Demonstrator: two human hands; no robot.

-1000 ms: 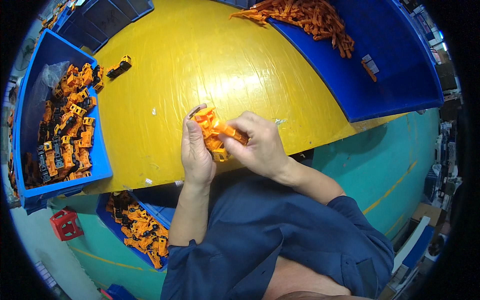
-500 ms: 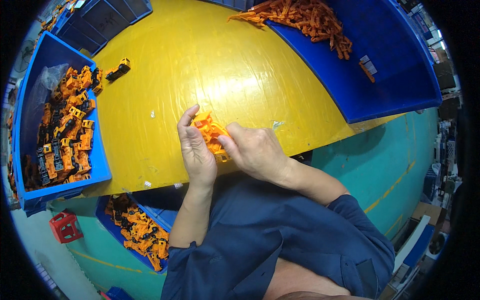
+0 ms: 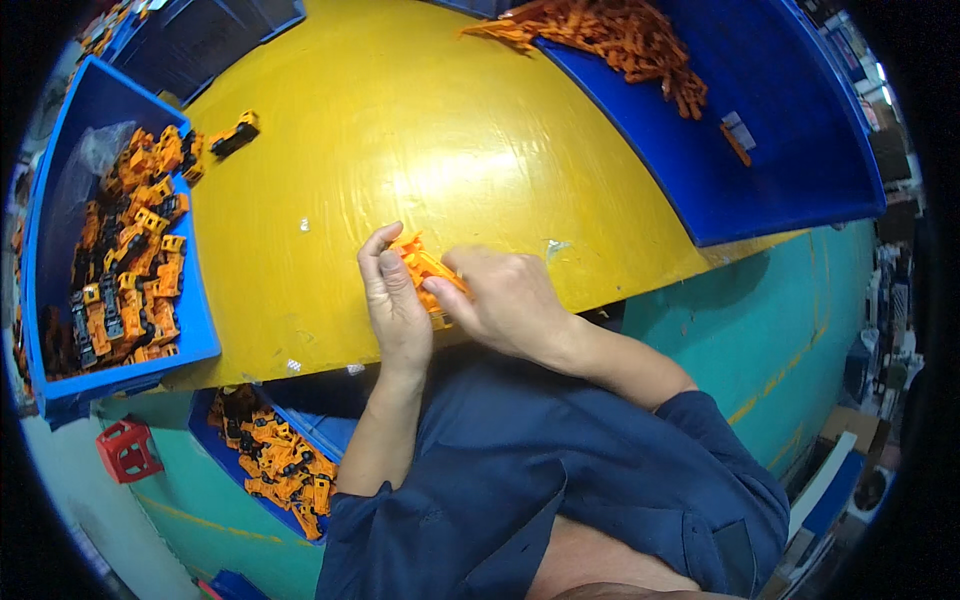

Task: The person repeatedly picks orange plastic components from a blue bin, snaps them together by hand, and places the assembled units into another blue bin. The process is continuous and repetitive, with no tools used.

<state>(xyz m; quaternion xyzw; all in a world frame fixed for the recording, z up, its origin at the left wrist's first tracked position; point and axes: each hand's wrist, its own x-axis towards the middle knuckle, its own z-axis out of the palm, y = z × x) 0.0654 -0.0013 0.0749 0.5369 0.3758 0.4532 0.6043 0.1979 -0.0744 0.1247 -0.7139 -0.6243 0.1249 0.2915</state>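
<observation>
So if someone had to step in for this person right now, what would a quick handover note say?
Left hand: grips the orange plastic piece from its left side.
Right hand: holds the same piece from the right, fingertips pressing on it.
The piece is over the near edge of the yellow table.
Left blue bin: many orange-and-black toy vehicles. One more vehicle lies on the table.
Far right blue tray: a heap of loose orange parts.
Lower bin beneath the table: more orange pieces.
The piece in hand looks unfinished.

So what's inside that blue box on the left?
The blue box holds a heap of orange and black toy trucks and a clear plastic bag. Whatever lies under the heap is covered.
</observation>
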